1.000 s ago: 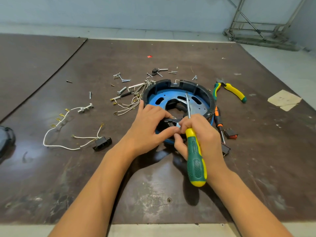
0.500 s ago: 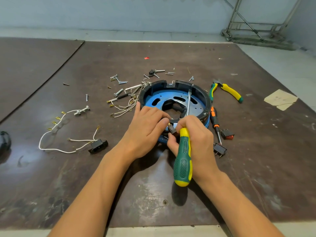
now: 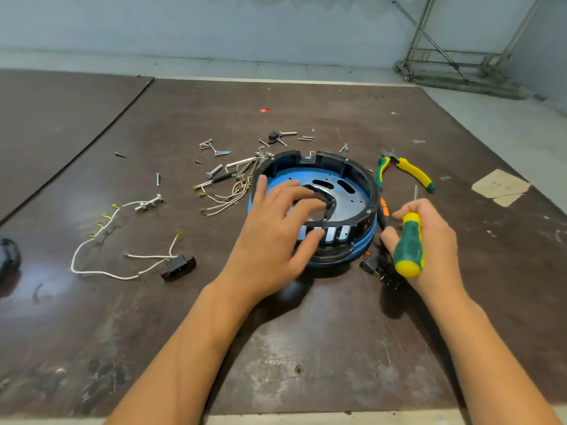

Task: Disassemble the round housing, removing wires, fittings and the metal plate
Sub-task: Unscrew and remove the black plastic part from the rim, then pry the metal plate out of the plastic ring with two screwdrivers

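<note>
Worktop (image 3: 306, 332) is a dark brown board, scuffed and stained, with pale worn patches toward the near edge. A second brown board (image 3: 61, 111) lies beside it on the left, with a seam between them. Behind them are a pale grey floor (image 3: 506, 118) and a light blue-grey wall (image 3: 245, 26). A metal frame (image 3: 445, 65) stands in the far right corner.

The round housing (image 3: 362, 176), black with a blue band, sits mid-worktop, open side up, with the metal plate (image 3: 346, 197) inside it.

The left hand (image 3: 276, 228) lies over the housing's near rim with fingers spread and loosely bent. Its thumb is at the front wall by the silver contacts. It is slightly blurred and clamps nothing that I can make out.

The right hand (image 3: 429, 237) is just right of the housing, fingers wrapped round the green-yellow screwdriver (image 3: 409, 246), shaft pointing away. A small black switch (image 3: 372, 266) lies by its fingertips; whether they touch is unclear.

An orange-black screwdriver (image 3: 383, 213) lies against the housing's right side, with green-yellow pliers (image 3: 405, 171) further right.

Loose screws and bolts (image 3: 214, 148) are scattered behind and left of the housing. A white wire (image 3: 101, 240) with brass terminals runs to a black socket (image 3: 179, 266) at the left.

A paper scrap (image 3: 500, 187) lies at the right, a red fleck (image 3: 264, 110) at the back, and a dark object (image 3: 7, 259) is cut off at the left edge.
</note>
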A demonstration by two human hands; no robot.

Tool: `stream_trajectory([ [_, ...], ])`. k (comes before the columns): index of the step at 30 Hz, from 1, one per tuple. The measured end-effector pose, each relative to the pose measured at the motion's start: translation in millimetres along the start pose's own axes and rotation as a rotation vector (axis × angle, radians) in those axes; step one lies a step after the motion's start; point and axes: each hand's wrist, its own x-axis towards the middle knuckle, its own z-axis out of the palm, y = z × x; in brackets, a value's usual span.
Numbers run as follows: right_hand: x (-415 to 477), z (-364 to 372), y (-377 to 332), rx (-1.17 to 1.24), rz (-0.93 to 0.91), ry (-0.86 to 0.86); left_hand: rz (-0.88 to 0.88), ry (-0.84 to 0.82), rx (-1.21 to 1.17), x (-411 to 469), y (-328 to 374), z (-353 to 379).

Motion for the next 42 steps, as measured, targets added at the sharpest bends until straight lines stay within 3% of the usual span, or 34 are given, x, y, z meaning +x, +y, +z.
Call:
stream_trajectory([
  [5, 9, 3, 3, -0.109, 0.036, -0.175, 0.007, -0.206, 0.166, 0, 23, 11],
  [14, 10, 5, 7, -0.223, -0.042, -0.264, -0.067, -0.110, 0.153, 1, 17, 11],
  [20, 11, 4, 8, -0.255, 0.044, -0.271, -0.141, 0.078, 0.036, 0, 14, 9],
  [26, 11, 5, 8, -0.256, 0.041, -0.245, -0.269, 0.438, -0.269, 6, 10, -7],
  [29, 11, 7, 8, -0.257, 0.036, -0.252, -0.339, 0.500, -0.453, 9, 4, -18],
  [32, 12, 7, 7, -0.323, 0.063, -0.235, -0.373, 0.455, -0.584, 14, 3, -29],
  [36, 12, 9, 7, -0.312, 0.108, -0.187, -0.293, 0.279, -0.850, 17, 4, -40],
  [40, 11, 10, -1, -0.120, 0.013, 0.026, -0.325, 0.179, -0.938, 16, 5, -41],
  [42, 9, 11, -11, -0.027, -0.051, 0.009, -0.387, 0.170, -0.947, 16, 7, -39],
])
